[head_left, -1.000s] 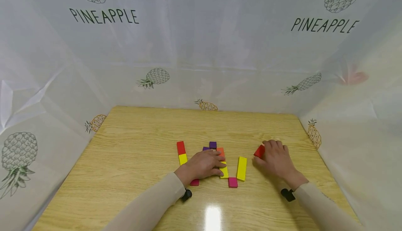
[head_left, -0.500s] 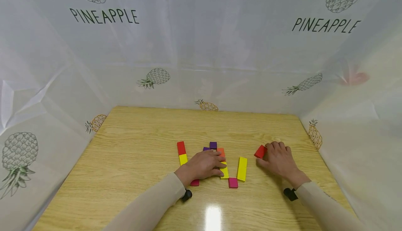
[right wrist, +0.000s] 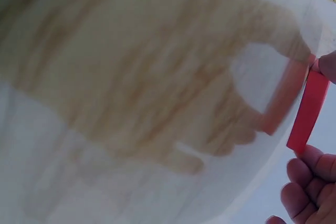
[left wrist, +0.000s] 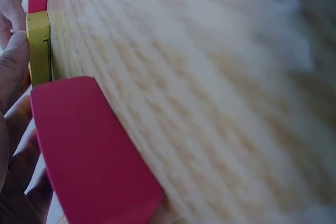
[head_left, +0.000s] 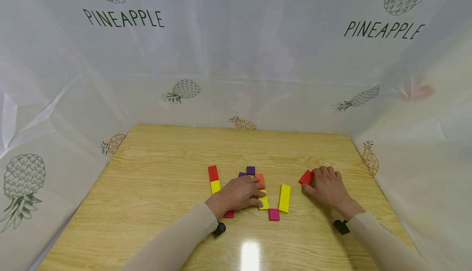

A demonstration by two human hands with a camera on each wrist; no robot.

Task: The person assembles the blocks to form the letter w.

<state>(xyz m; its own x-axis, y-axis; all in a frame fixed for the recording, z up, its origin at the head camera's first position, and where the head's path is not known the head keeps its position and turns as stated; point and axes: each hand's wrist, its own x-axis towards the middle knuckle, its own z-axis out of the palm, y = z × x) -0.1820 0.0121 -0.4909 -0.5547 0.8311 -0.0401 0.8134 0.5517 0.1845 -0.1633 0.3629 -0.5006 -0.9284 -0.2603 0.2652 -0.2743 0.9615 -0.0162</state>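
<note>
My left hand (head_left: 237, 193) rests over a cluster of blocks in the head view, its fingers spread across a yellow block (head_left: 263, 202) and an orange block (head_left: 259, 179). Its palm hides part of the cluster. In the left wrist view the thumb (left wrist: 17, 45) lies against a yellow block (left wrist: 40, 51), with a pink block (left wrist: 94, 156) nearer the camera. Further right, my right hand (head_left: 328, 187) pinches a red block (head_left: 306, 177) at the table. The right wrist view shows this red block (right wrist: 308, 109) between thumb and fingertip, its reflection beside it.
Left of the cluster lie a red block (head_left: 213, 173) and a yellow block (head_left: 215, 186). Purple blocks (head_left: 250, 170) sit behind the left hand. A pink block (head_left: 273, 214) and a long yellow block (head_left: 284, 198) lie between the hands. Pineapple-print sheeting (head_left: 236, 58) surrounds the wooden table (head_left: 177, 152).
My right hand has shifted slightly right and nearer, exposing more of the red block, which has moved little. The left hand and the blocks about it have stayed put.
</note>
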